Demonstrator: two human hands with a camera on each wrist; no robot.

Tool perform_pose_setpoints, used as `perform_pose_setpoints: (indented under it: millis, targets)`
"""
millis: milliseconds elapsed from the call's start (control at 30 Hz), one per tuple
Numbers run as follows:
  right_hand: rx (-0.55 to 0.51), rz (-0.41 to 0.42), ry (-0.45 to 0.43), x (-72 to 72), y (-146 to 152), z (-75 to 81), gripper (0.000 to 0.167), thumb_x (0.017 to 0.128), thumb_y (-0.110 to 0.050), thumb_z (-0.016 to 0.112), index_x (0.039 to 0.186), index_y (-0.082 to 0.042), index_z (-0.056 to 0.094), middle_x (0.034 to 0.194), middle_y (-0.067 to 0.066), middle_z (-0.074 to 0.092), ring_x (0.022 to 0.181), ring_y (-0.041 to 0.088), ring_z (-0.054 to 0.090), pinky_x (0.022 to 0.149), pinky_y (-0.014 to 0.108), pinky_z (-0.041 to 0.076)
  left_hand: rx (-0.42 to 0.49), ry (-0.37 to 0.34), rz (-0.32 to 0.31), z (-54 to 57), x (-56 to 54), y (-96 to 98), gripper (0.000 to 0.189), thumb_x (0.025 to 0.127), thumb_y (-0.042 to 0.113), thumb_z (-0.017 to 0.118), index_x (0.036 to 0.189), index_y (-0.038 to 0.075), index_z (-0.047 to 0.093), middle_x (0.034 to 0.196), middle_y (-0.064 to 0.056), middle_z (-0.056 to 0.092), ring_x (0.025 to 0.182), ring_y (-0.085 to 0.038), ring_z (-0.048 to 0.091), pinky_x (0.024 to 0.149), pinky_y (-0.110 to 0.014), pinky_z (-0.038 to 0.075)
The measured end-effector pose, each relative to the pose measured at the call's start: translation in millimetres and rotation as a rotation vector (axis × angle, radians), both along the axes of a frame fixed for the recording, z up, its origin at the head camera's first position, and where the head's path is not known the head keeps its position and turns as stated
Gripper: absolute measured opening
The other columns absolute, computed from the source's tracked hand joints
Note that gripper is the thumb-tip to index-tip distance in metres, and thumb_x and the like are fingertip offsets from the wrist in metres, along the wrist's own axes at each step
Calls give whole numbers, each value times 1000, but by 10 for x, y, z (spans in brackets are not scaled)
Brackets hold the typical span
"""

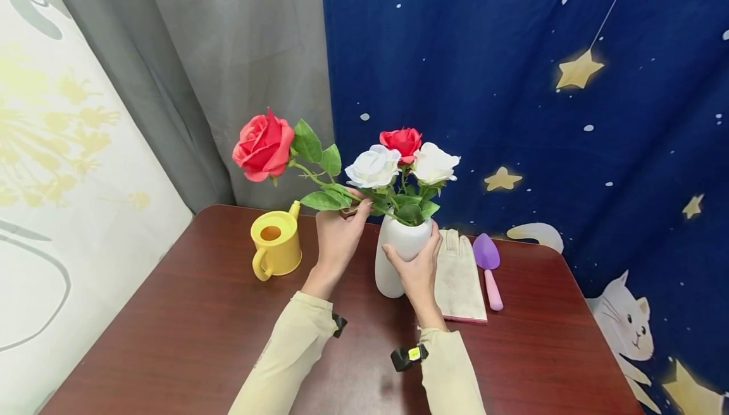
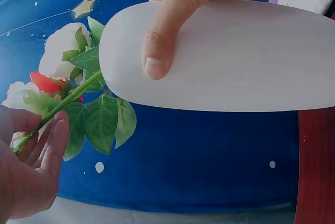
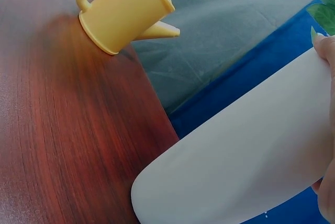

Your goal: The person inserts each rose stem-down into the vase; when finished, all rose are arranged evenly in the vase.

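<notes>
My left hand (image 1: 338,238) pinches the green stem (image 2: 68,100) of a large red rose (image 1: 264,146), whose bloom leans out to the left. In the left wrist view that stem slants to the mouth of a white vase (image 1: 390,276). Round the vase's upper side, my right hand (image 1: 420,271) grips it with the thumb across the front. Two white roses (image 1: 373,166) and a smaller red rose (image 1: 402,143) stand in the vase, green leaves (image 2: 100,122) crowding its rim. The vase's base is at the tabletop in the head view.
Left of the vase, a yellow watering can (image 1: 285,249) stands near the table's back edge. To the right lie off-white gloves (image 1: 461,282) and a purple trowel (image 1: 486,253) with a pink handle. Grey and blue curtains (image 1: 484,86) hang behind the brown table (image 1: 188,320).
</notes>
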State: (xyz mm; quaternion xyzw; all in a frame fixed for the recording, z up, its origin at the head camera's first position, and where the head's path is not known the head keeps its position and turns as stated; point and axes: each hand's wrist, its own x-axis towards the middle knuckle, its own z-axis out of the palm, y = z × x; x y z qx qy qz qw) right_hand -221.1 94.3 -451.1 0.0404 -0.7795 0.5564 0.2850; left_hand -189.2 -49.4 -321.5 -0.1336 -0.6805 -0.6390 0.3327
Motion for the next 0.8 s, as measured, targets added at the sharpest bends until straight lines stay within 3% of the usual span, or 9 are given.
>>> perform_pose_setpoints:
  millis: [167,267,633,800]
  targets:
    - [-9,3,2,-4,8,-5,104,66,-39,83,145,-18,19,138,8,31,113,26,44,88,47,40,-55,2,49,-163,-169,48,12,82,-5,65,92,-7,59,73,-17,58,55,-15,46,52,-22,38]
    - [-8,2,0,-8,10,-8,104,66,-38,83,145,-18,19,137,9,32,114,26,44,88,47,40,-80,-12,66,-249,-252,71,11,83,0,67,90,-2,60,72,-12,60,56,-12,49,53,-27,42]
    - [-4,1,-9,-10,16,3,103,67,-40,82,145,-19,18,139,9,31,112,27,45,87,48,41,-172,7,79,-317,-309,157,8,84,4,66,88,1,59,72,-6,61,63,-11,55,56,-24,45]
    - [-13,19,-17,3,13,11,103,68,-39,81,146,-19,17,139,9,29,110,28,45,85,49,41,-211,1,78,-341,-324,194,5,82,3,64,84,1,60,70,-6,60,63,-14,55,58,-28,45]
